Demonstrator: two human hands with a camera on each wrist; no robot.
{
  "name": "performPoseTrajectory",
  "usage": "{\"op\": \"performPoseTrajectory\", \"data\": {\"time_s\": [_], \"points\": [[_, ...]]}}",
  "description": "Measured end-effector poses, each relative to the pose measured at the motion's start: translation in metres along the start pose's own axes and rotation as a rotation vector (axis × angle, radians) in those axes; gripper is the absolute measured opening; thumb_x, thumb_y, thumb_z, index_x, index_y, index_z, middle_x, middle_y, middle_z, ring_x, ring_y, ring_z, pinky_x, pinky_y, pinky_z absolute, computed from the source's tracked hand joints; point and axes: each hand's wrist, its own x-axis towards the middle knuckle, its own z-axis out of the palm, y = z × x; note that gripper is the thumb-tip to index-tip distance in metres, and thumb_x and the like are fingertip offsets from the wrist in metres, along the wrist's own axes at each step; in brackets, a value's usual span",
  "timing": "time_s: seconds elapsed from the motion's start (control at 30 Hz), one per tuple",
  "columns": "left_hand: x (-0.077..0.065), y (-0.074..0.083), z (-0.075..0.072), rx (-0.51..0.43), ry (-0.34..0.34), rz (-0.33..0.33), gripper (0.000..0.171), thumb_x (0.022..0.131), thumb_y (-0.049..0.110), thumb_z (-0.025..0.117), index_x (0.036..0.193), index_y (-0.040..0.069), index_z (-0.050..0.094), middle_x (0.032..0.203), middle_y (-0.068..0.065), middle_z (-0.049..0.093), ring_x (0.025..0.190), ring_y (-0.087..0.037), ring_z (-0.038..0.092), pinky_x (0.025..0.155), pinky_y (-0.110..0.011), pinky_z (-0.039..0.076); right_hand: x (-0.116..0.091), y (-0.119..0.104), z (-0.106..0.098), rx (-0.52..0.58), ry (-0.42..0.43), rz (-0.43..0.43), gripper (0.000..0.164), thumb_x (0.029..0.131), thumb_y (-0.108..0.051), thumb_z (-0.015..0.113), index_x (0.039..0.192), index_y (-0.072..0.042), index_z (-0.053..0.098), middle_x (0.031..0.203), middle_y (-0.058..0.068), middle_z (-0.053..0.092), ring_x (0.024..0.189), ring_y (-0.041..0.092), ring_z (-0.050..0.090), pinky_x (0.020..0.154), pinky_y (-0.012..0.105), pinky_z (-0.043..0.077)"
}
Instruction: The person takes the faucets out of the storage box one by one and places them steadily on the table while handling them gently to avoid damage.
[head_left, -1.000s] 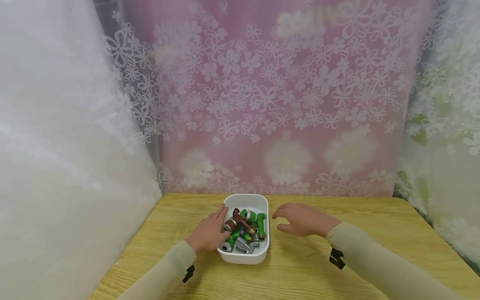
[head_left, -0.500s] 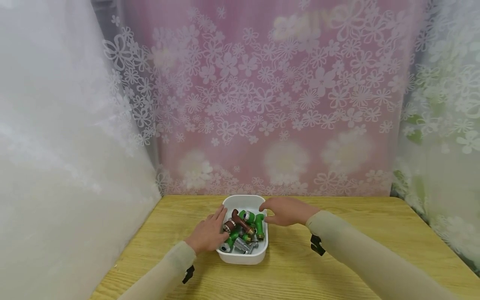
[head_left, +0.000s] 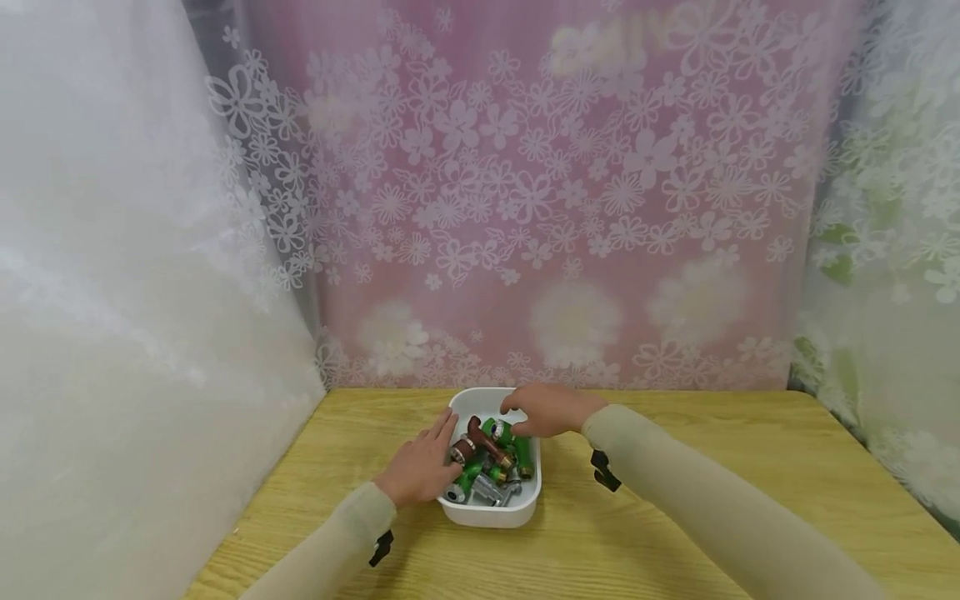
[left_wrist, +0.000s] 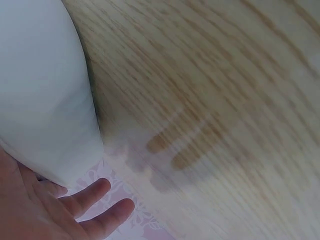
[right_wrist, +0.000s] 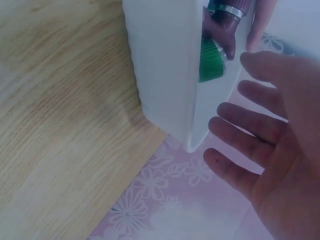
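A white tub [head_left: 491,518] on the table holds several tap-like pipe fittings. Among them are a brown fitting [head_left: 487,442] with a brass threaded end, a green one [head_left: 525,458] by the right wall, and a chrome piece [head_left: 489,490] near the front. My left hand [head_left: 418,468] rests along the tub's left rim, fingers straight and thumb over the edge. In the left wrist view, its fingers [left_wrist: 107,217] extend beside the tub's outer wall. My right hand [head_left: 551,410] hovers over the far right rim, fingers spread and holding nothing, close to a green ribbed collar [right_wrist: 212,61].
The tub stands on a wood-grain table [head_left: 622,533]. A pink flowered curtain [head_left: 555,250] hangs behind the table's far edge, with pale sheeting [head_left: 150,292] on the left and a floral curtain [head_left: 885,275] on the right.
My right hand has moved left from beside the tub to over its far right corner. The left hand stays at the left rim, and the fittings have not shifted.
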Motion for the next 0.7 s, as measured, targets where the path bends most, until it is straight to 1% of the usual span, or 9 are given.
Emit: {"op": "performPoseTrajectory", "data": {"time_s": [0.2,0.37,0.5,0.63,0.7], "points": [[0.003,0.0,0.002,0.007,0.001,0.001,0.081,0.098,0.042,0.055,0.163,0.011,0.016,0.171,-0.005,0.012,0.142,-0.041,0.041,0.107,-0.061,0.042,0.012,0.004,0.001,-0.045,-0.02,0.013,0.041,0.097,-0.03,0.069,0.133,-0.012,0.066,0.125,0.009,0.067,0.109,0.021,0.064,0.092,0.041,0.054],[0.004,0.0,0.005,0.015,0.006,0.005,0.081,0.098,0.041,0.056,0.163,0.011,0.018,0.17,-0.006,0.012,0.143,-0.041,0.041,0.106,-0.06,0.043,0.02,0.002,0.001,-0.033,-0.043,0.014,0.044,0.095,-0.029,0.072,0.134,-0.01,0.065,0.128,0.01,0.068,0.115,0.023,0.065,0.096,0.042,0.053],[0.004,0.0,0.006,-0.003,-0.002,0.006,0.081,0.099,0.041,0.055,0.163,0.011,0.017,0.171,-0.006,0.011,0.142,-0.043,0.041,0.105,-0.061,0.043,0.025,-0.001,0.001,-0.026,-0.081,0.051,0.045,0.094,-0.029,0.073,0.134,-0.011,0.065,0.13,0.008,0.067,0.116,0.023,0.064,0.095,0.041,0.054],[0.002,0.0,0.005,-0.014,-0.002,0.0,0.082,0.098,0.04,0.056,0.163,0.011,0.016,0.171,-0.006,0.009,0.142,-0.044,0.041,0.105,-0.061,0.043,0.033,-0.003,0.003,-0.056,-0.108,0.098,0.044,0.092,-0.029,0.075,0.133,-0.015,0.067,0.128,0.004,0.068,0.111,0.019,0.065,0.091,0.038,0.054],[0.001,0.0,0.005,-0.001,0.0,0.0,0.082,0.098,0.04,0.056,0.163,0.01,0.016,0.171,-0.006,0.01,0.142,-0.043,0.042,0.104,-0.059,0.045,0.036,-0.003,0.005,-0.07,-0.124,0.113,0.044,0.091,-0.031,0.075,0.133,-0.018,0.067,0.127,0.001,0.068,0.107,0.016,0.065,0.088,0.037,0.054]]}}
